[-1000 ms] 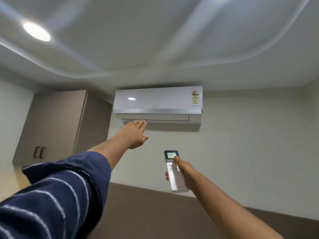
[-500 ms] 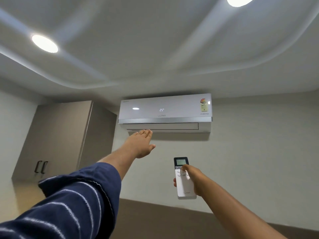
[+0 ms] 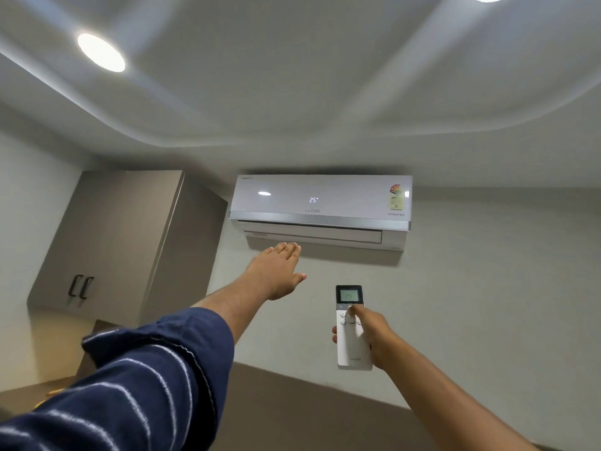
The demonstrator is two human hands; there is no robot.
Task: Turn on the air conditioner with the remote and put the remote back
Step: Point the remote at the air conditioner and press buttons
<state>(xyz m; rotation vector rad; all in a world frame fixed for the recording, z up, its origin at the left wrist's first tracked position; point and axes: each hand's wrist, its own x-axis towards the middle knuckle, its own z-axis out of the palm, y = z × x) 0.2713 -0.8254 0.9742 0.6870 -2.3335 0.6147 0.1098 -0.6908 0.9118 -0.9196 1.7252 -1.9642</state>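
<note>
The remote (image 3: 353,333) is held up in the right hand (image 3: 374,336), in front of the pale wall and below the right half of the air conditioner (image 3: 320,203). Its long axis runs nearly upright in the view, with the dark display end on top and aimed up toward the unit, and the plain white end at the bottom, where a faint logo shows. The display is lit, though its digits are too dim to read surely. The right hand's fingers are closed around the remote's body from the right side and behind, a fingertip showing at its left edge, and the thumb (image 3: 356,312) lies on the buttons just under the display. The left hand (image 3: 276,271) is stretched out flat, palm down, fingers straight and together with the thumb spread to the side, empty, its tips just under the unit's lower flap. A dark blue striped sleeve (image 3: 146,369) covers that arm to mid-forearm. The air conditioner is mounted high on the wall beside a grey cabinet (image 3: 107,236), and its front panel shows "25".
</note>
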